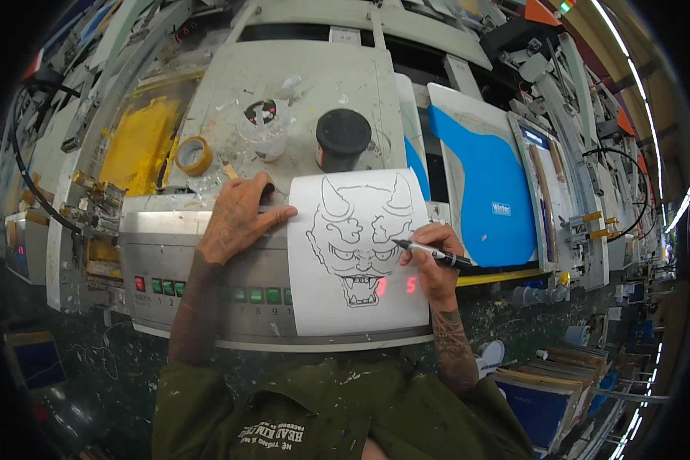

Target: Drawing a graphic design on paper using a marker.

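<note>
A white sheet of paper (322, 307) lies over the front of the machine's table and control panel. It bears a black line drawing of a horned, fanged mask (363, 249). My right hand (437, 264) grips a black-and-white marker (435, 252), its tip at the brow on the drawing's right side. On the left, my left hand (241, 211) rests at the table's front edge, thumb against the sheet's left edge. Its other fingers curl around a small black cap-like piece (267, 191), partly hidden.
Beyond the sheet stand a black lidded jar (343, 138) and a clear plastic cup (264, 134). A yellow tape roll (193, 156) lies left, near a yellow-inked screen frame (142, 138). At right is a blue-and-white panel (487, 184). Green buttons (257, 294) line the panel below.
</note>
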A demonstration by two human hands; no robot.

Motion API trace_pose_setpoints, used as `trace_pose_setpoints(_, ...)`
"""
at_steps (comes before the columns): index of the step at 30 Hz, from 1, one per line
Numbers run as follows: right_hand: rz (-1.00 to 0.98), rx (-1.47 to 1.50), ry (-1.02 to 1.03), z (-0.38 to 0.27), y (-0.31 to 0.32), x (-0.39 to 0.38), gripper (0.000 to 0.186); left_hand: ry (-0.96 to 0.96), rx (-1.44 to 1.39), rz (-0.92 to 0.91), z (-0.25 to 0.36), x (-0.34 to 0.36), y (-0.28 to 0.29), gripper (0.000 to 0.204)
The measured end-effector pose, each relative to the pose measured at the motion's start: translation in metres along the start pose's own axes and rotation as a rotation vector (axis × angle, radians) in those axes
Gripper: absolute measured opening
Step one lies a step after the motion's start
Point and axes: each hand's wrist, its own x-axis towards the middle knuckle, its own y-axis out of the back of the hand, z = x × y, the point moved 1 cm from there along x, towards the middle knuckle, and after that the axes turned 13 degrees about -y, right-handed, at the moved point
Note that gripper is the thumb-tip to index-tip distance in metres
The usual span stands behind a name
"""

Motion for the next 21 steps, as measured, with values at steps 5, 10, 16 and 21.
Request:
trace_pose_setpoints(5, 0.029, -0.003, -0.037, 0.001, 0.001, -0.008, 0.016, 0.151, -0.571, 0.111, -0.003, 0.008, -0.014, 0.046)
trace_pose_setpoints(10, 0.05, 0.04, -0.061, 0.005, 0.001, -0.01, 0.017, 0.215, -0.67, 0.123, 0.025, 0.029, -0.009, 0.045)
trace_pose_setpoints(16, 0.06, 0.139, 0.012, -0.001, -0.002, -0.009, 0.018, 0.172, -0.651, 0.279, 0.017, 0.037, -0.031, 0.039)
trace_pose_setpoints(21, 0.114, -0.03, -0.094, -0.022, -0.017, -0.035, 0.023, 0.142, -0.618, 0.327, 0.011, 0.025, -0.021, 0.036)
